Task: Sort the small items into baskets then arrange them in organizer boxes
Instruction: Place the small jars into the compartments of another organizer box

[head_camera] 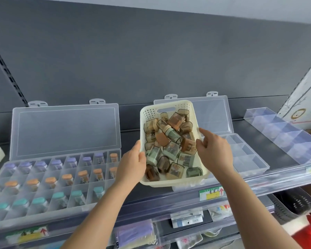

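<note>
Now holding a cream perforated plastic basket (170,183) of small brownish jars (169,144), tilted over the clear plastic organizer box (248,155), with left hand (131,164) clamped on left rim, right hand (214,151) pinching right rim. Probably stiff but heavy; best gripped by both rims.

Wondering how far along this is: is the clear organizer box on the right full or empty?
Empty where it shows: the visible compartments of the right organizer box hold nothing. The cream basket hides the rest.
</note>
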A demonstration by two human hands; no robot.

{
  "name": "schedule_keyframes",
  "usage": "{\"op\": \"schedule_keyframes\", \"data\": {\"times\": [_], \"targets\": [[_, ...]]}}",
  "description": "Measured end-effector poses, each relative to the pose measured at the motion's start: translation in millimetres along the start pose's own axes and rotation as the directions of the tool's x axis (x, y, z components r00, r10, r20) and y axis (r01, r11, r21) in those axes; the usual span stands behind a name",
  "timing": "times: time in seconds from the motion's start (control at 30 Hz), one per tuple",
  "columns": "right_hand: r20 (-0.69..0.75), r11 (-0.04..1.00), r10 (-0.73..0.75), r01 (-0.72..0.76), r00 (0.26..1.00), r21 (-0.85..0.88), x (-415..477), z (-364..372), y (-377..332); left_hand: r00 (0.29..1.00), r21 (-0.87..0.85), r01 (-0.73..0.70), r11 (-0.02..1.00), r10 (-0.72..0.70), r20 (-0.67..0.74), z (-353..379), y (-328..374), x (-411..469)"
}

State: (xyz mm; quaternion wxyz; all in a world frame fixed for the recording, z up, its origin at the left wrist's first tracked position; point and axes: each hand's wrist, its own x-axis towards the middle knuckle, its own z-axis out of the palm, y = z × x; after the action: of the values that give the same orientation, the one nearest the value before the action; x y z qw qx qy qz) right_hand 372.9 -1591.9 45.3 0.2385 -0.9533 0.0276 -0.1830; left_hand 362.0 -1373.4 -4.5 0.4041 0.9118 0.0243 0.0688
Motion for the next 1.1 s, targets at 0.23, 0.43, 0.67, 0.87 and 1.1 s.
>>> {"op": "schedule_keyframes", "data": {"times": [0.23, 0.43, 0.67, 0.87, 1.1], "targets": [[-0.006, 0.997, -0.024, 0.024, 1.000, 0.072, -4.4, 5.0, 0.6, 1.000, 0.033, -0.019, 0.999, 0.020, -0.015, -12.8, -4.8, 5.0], [0.049, 0.989, -0.110, 0.105, 0.993, 0.107, 1.9, 13.8, -10.8, 0.996, 0.123, 0.064, 0.990, -0.056, -0.067, -30.3, -12.4, -2.6], [0.144, 0.981, -0.180, 0.168, 0.973, 0.094, 8.4, 12.4, -17.8, 0.987, 0.125, 0.151, 0.981, -0.142, -0.073, -24.9, -17.8, -9.7], [0.205, 0.972, -0.222, 0.200, 0.953, 0.124, 3.8, 20.9, -27.8, 0.969, 0.133, 0.232, 0.964, -0.217, -0.116, -31.7, -31.1, -15.5], [0.220, 0.969, -0.215, 0.180, 0.951, 0.168, 4.5, 28.7, -34.9, 0.971, 0.191, 0.235, 0.953, -0.222, -0.086, -41.4, -34.8, -16.4]]}}
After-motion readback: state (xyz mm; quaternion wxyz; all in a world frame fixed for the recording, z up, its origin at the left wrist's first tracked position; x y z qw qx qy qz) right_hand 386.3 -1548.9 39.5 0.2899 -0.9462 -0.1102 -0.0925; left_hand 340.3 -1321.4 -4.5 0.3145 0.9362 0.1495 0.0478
